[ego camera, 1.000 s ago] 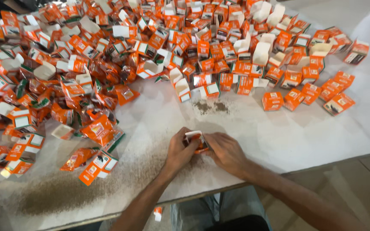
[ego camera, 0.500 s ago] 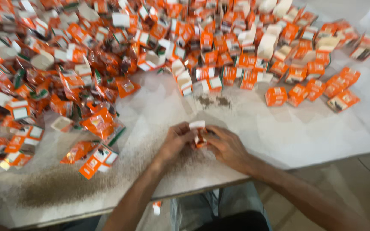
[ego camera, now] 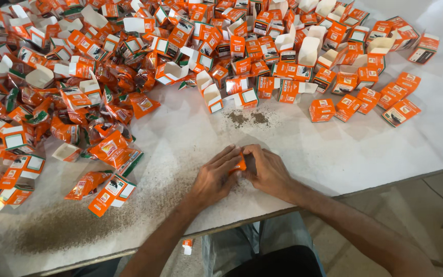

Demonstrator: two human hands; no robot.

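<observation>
I see a small orange carton pinched between both hands, low over the worktop near its front edge, about midway along. Most of the carton is hidden by fingers; only a sliver of orange shows. My left hand curls around it from one side, fingers bent and pressed onto the carton. My right hand closes on it from the other side, fingertips meeting those of the left.

Just beyond the hands, toward the middle of the worktop, lie two little heaps of dark crumbs. A wider smear of brown dust spreads along the front edge toward the left corner. Near that smear sit flattened orange packets, a few lying apart from the rest.

The far half of the worktop is covered by a thick pile of orange and white cartons, many open. Toward the right edge, closed orange boxes stand in looser rows. One stray carton lies on the floor below the front edge.
</observation>
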